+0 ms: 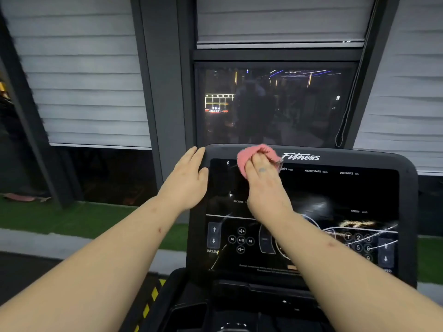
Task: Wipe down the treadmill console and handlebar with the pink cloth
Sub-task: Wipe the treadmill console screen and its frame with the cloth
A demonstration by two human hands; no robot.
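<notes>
The black treadmill console fills the lower right, with a dark glossy screen and printed controls. My right hand presses a bunched pink cloth against the console's upper left area, beside the "Fitness" lettering. My left hand lies flat against the console's upper left corner and side edge, fingers together, holding nothing. The handlebar is not visible.
A dark window with reflections stands just behind the console, with grey blinds on either side. Green turf and a grey kerb lie at left. Yellow-black hazard tape marks the floor at lower left.
</notes>
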